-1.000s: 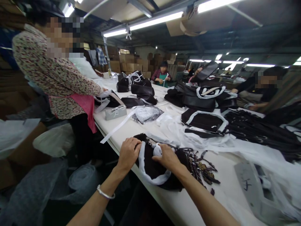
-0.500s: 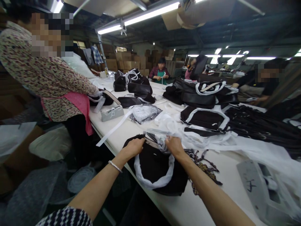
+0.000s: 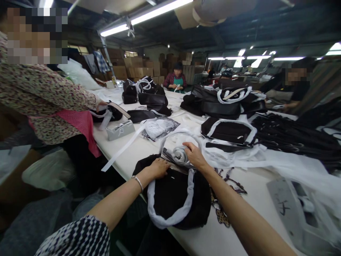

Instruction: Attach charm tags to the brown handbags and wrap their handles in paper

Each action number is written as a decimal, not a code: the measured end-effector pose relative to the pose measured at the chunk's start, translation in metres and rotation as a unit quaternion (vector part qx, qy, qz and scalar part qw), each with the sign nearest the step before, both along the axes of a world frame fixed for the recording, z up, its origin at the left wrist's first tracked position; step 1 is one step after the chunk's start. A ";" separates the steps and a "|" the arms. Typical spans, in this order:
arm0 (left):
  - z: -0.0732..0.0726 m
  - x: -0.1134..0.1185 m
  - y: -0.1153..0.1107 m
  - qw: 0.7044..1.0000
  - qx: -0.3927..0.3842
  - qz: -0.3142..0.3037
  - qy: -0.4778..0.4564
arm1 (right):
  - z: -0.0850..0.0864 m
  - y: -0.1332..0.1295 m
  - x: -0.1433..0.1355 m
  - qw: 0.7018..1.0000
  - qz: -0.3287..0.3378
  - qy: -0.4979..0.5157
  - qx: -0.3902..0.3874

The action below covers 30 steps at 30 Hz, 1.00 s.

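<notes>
A black handbag (image 3: 173,193) lies at the table's near edge, its front handle wrapped in white padding (image 3: 170,222). My left hand (image 3: 160,168) is closed over the bag's upper left rim, fingers curled at the opening. Above the opening, my right hand (image 3: 195,155) grips a coiled strap (image 3: 179,155), grey-white and apparently wrapped in film. The fingertips press on the coil's right side; its underside is hidden. Just right of the bag, partly behind my right forearm, are dark cords with a leopard-print charm (image 3: 222,217).
A grey tape dispenser (image 3: 290,209) stands at the right, another dispenser (image 3: 121,130) at the left. Black bags (image 3: 221,103) are piled farther back. White wrapping strips (image 3: 255,161) spread across the table (image 3: 213,238). A co-worker in a floral top (image 3: 50,96) handles a bag at left; others work beyond.
The strap bundle now shows as a round coil above the bag's opening. My left hand has slid right along the rim, its fist loosened. The view has shifted slightly right.
</notes>
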State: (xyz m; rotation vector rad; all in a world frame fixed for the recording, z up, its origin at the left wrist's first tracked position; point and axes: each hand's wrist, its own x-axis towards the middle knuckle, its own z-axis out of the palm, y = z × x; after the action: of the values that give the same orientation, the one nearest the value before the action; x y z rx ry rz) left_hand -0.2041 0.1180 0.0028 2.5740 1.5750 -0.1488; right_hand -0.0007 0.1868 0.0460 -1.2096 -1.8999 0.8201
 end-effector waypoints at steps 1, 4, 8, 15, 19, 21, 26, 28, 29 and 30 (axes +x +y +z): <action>-0.001 -0.001 0.001 1.000 0.002 -0.002 -0.002 | -0.001 0.000 -0.002 1.000 0.009 0.006 -0.003; 0.004 -0.007 0.005 1.000 0.009 -0.007 -0.011 | -0.006 0.002 -0.005 0.999 0.010 0.032 -0.021; 0.014 -0.013 0.005 0.999 0.031 0.006 -0.030 | -0.015 0.004 -0.007 0.998 0.004 0.052 -0.035; -0.001 0.002 -0.001 0.999 0.033 -0.023 -0.028 | -0.020 -0.001 -0.008 0.997 -0.006 0.068 -0.043; -0.007 0.011 0.011 0.999 0.038 -0.007 -0.028 | -0.020 -0.008 -0.004 0.996 -0.009 0.072 -0.045; -0.007 0.013 0.017 0.999 0.032 -0.006 -0.029 | -0.020 -0.010 0.001 0.996 -0.013 0.076 -0.045; 0.013 0.009 0.011 0.998 0.037 -0.019 -0.041 | -0.017 -0.007 0.012 0.994 -0.020 0.099 -0.045; 0.030 0.005 0.002 0.997 0.052 -0.028 -0.052 | -0.016 -0.005 0.013 0.992 -0.026 0.116 -0.052; 0.039 0.003 -0.003 0.996 0.063 -0.034 -0.058 | -0.016 -0.003 0.012 0.990 -0.028 0.125 -0.058; 0.048 0.001 -0.007 0.994 0.075 -0.040 -0.065 | -0.015 -0.002 0.010 0.988 -0.029 0.135 -0.065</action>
State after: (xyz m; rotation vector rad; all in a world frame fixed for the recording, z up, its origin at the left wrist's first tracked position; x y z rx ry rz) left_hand -0.2029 0.1105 0.0509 2.6979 1.4910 0.1338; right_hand 0.0092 0.1847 0.0312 -1.1597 -1.6067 1.0350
